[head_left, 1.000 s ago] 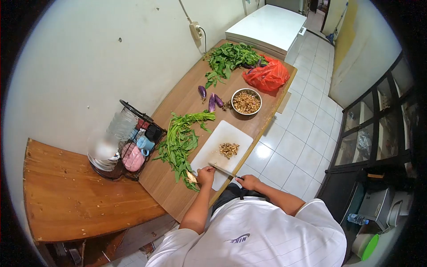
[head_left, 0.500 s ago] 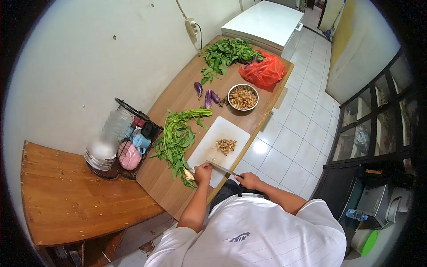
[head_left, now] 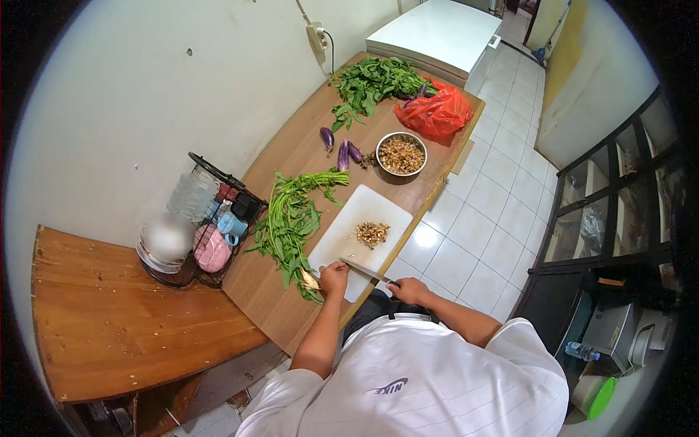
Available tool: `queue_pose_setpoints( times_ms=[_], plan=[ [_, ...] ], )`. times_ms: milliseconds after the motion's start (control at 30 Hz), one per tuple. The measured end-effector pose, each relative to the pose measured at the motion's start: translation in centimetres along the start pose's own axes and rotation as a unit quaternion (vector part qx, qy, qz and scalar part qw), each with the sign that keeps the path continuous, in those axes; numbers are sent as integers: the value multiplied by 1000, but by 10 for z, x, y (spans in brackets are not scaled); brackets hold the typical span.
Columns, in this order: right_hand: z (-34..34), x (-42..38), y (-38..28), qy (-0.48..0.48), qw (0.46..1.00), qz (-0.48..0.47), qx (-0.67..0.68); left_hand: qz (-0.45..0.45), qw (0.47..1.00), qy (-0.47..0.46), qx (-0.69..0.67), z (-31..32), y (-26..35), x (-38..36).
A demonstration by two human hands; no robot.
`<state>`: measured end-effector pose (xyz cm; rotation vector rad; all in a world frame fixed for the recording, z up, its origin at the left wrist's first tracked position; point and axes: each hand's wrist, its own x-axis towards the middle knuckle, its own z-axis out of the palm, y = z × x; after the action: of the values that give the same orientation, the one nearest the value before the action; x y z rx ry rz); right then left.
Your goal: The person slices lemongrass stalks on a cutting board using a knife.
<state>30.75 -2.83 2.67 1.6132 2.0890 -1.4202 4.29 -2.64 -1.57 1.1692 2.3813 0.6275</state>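
Note:
My right hand (head_left: 409, 290) is closed round the dark handle of a knife (head_left: 370, 272), its blade slanting over the near part of a white cutting board (head_left: 342, 234). At the blade's tip, my left hand (head_left: 334, 277) is bent with its fingers pinched together; whatever they hold is hidden or too small to name. A small heap of chopped brown pieces (head_left: 372, 234) lies on the board beyond the blade. Beside my left hand, a pale yellowish piece (head_left: 310, 280) rests at the end of a bunch of leafy greens (head_left: 285, 226).
A metal bowl (head_left: 401, 173) of similar chopped pieces stands past the board. Several purple eggplants (head_left: 343, 156), more greens (head_left: 368, 84) and a red plastic bag (head_left: 437, 114) lie farther back. On the left stands a dish rack (head_left: 246, 200); a white chest freezer (head_left: 437, 33) is behind the table.
The view has shifted slightly. Both hands and the knife stay in nearly the same place over the board, and the heap looks unchanged.

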Motion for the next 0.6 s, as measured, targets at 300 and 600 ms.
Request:
queue_pose_setpoints(
  times_ms=[300,600],
  plan=[
    [5,6,4,7,1000,2,8,-17,999,-38,-19,-2,1,1],
    [11,4,4,-1,1000,-8,14,0,1000,-12,18,-2,-1,1]
  ],
)
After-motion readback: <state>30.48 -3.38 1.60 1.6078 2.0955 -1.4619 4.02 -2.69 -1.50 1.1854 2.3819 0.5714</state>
